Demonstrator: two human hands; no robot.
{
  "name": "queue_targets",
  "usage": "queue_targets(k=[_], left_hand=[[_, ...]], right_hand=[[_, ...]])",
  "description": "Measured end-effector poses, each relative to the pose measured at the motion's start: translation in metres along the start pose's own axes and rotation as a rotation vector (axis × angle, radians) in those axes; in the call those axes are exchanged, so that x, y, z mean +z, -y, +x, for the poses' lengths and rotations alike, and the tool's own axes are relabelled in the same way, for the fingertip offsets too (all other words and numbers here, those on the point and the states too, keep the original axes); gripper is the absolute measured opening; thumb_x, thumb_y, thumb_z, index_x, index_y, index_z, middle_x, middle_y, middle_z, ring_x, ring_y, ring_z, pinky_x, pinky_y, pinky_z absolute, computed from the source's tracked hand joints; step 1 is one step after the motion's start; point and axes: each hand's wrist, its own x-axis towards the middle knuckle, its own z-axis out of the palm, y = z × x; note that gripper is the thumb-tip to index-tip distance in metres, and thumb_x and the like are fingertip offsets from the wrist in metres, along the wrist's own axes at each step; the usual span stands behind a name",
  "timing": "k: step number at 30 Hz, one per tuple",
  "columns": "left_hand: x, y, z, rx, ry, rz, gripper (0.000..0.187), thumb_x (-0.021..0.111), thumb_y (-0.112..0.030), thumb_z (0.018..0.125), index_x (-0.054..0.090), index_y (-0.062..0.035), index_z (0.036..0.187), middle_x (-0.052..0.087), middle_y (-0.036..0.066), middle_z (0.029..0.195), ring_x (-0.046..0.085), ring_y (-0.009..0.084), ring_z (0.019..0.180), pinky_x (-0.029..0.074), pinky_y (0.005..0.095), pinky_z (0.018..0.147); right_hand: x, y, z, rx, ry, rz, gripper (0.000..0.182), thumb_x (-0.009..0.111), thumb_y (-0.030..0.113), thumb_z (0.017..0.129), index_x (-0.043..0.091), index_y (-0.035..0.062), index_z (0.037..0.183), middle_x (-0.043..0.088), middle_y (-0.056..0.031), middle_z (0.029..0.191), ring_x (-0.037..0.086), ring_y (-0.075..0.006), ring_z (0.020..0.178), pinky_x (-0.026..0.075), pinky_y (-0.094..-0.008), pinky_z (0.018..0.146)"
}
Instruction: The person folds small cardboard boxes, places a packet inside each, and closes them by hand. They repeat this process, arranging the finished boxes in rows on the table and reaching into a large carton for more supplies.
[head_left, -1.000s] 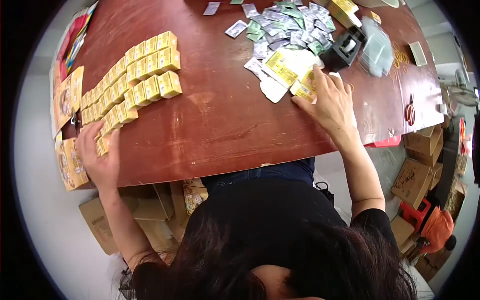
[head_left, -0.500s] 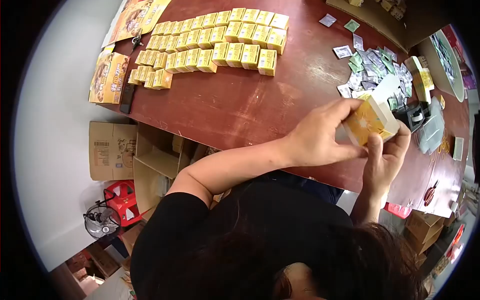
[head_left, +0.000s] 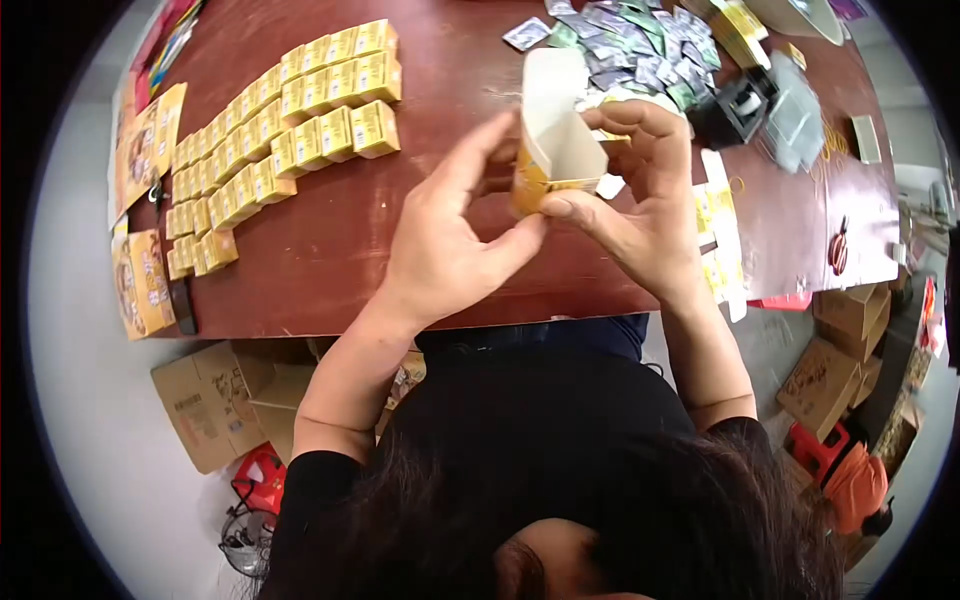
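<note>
Between my hands is a small yellow cardboard box (head_left: 562,150), its top flap raised and its white inside showing. On its left side, my left hand (head_left: 452,228) grips it with thumb and fingers. My right hand (head_left: 645,195) holds the other side, the thumb pressed on the near lower edge. Beyond the box lies a heap of small silver, purple and green sachets (head_left: 640,45). Rows of closed yellow boxes (head_left: 325,135) stand on the table to the left.
A black tape dispenser (head_left: 735,108) and a clear plastic bag (head_left: 795,125) lie right on the red table (head_left: 450,160). Flat yellow-and-white cartons (head_left: 720,225) lie by my right forearm. Red-handled scissors (head_left: 838,248) are near the right edge. Orange printed packages (head_left: 140,280) sit far left.
My view has turned to the right. Both hands have tilted the box, so its open top and inside now face me; the fingers have shifted around its sides.
</note>
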Motion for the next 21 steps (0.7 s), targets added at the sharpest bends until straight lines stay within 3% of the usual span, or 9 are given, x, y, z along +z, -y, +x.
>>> queue_targets(k=[1, 3, 5, 7, 9, 10, 16, 18, 21], left_hand=[[0.000, -0.002, 0.002, -0.021, 0.038, -0.123, 0.085, 0.080, -0.001, 0.082, 0.034, -0.0027, 0.153, 0.063, 0.018, 0.127, 0.065, 0.0258, 0.116, 0.054, 0.0383, 0.098], [-0.002, 0.000, 0.003, 0.061, 0.067, -0.102, 0.083, 0.080, 0.001, 0.082, 0.033, -0.0043, 0.151, 0.061, 0.017, 0.125, 0.064, 0.0245, 0.115, 0.055, 0.0370, 0.097], [-0.005, 0.008, 0.002, 0.075, 0.109, -0.157, 0.071, 0.076, 0.006, 0.083, 0.042, -0.0057, 0.144, 0.057, 0.014, 0.132, 0.062, 0.0218, 0.119, 0.053, 0.0373, 0.100], [-0.010, 0.010, 0.004, 0.175, 0.243, 0.010, 0.063, 0.076, 0.005, 0.083, 0.048, -0.0061, 0.138, 0.057, 0.011, 0.129, 0.063, 0.0192, 0.115, 0.053, 0.0357, 0.098], [-0.008, 0.006, 0.005, 0.119, 0.223, -0.004, 0.053, 0.076, 0.004, 0.082, 0.055, -0.0054, 0.130, 0.059, 0.009, 0.125, 0.064, 0.0184, 0.111, 0.055, 0.0341, 0.093], [-0.008, 0.005, 0.005, 0.070, 0.200, -0.015, 0.043, 0.076, 0.003, 0.081, 0.063, -0.0047, 0.122, 0.062, 0.007, 0.120, 0.064, 0.0177, 0.108, 0.057, 0.0325, 0.089], [-0.010, 0.013, 0.010, 0.013, 0.193, -0.187, 0.036, 0.077, -0.006, 0.089, 0.063, -0.0030, 0.121, 0.061, 0.007, 0.121, 0.066, 0.0156, 0.105, 0.057, 0.0311, 0.091], [-0.008, 0.011, 0.011, -0.024, 0.183, -0.200, 0.035, 0.077, -0.008, 0.090, 0.062, -0.0018, 0.121, 0.061, 0.008, 0.122, 0.066, 0.0166, 0.106, 0.058, 0.0324, 0.092], [-0.008, 0.003, 0.013, -0.127, 0.177, -0.251, 0.036, 0.077, -0.009, 0.092, 0.059, 0.0003, 0.122, 0.061, 0.011, 0.124, 0.066, 0.0187, 0.110, 0.058, 0.0347, 0.094]], right_hand=[[-0.008, 0.001, 0.002, -0.008, 0.092, -0.075, 0.070, 0.092, 0.023, 0.076, 0.053, 0.0038, 0.130, 0.061, -0.0079, 0.117, 0.062, -0.0180, 0.103, 0.055, -0.0329, 0.088], [-0.013, 0.008, 0.006, -0.046, 0.193, -0.134, 0.054, 0.089, 0.021, 0.079, 0.063, 0.0055, 0.124, 0.062, -0.0047, 0.116, 0.062, -0.0157, 0.100, 0.054, -0.0299, 0.085], [-0.020, 0.005, 0.008, -0.004, 0.228, -0.100, 0.050, 0.088, 0.021, 0.080, 0.065, 0.0051, 0.121, 0.062, -0.0053, 0.117, 0.062, -0.0153, 0.100, 0.055, -0.0296, 0.085], [-0.025, 0.004, 0.007, 0.034, 0.274, -0.058, 0.047, 0.088, 0.021, 0.080, 0.068, 0.0048, 0.119, 0.062, -0.0059, 0.117, 0.062, -0.0148, 0.100, 0.055, -0.0293, 0.085], [-0.029, 0.004, 0.006, 0.081, 0.366, -0.041, 0.039, 0.087, 0.021, 0.081, 0.072, 0.0040, 0.113, 0.063, -0.0069, 0.115, 0.063, -0.0152, 0.102, 0.057, -0.0295, 0.085], [-0.030, 0.002, 0.005, 0.085, 0.364, -0.040, 0.039, 0.087, 0.021, 0.081, 0.072, 0.0040, 0.113, 0.063, -0.0069, 0.115, 0.063, -0.0152, 0.102, 0.057, -0.0295, 0.085], [-0.026, -0.005, 0.003, 0.084, 0.304, 0.048, 0.034, 0.084, 0.020, 0.084, 0.074, 0.0053, 0.114, 0.067, -0.0106, 0.115, 0.066, -0.0190, 0.109, 0.057, -0.0323, 0.089], [-0.025, -0.005, 0.004, 0.030, 0.267, 0.003, 0.031, 0.084, 0.012, 0.084, 0.074, 0.0020, 0.111, 0.068, -0.0120, 0.118, 0.064, -0.0213, 0.116, 0.051, -0.0351, 0.103], [-0.023, -0.013, 0.009, -0.055, 0.279, 0.035, 0.028, 0.084, 0.018, 0.085, 0.072, 0.0040, 0.106, 0.070, -0.0107, 0.115, 0.067, -0.0193, 0.109, 0.053, -0.0359, 0.098]])
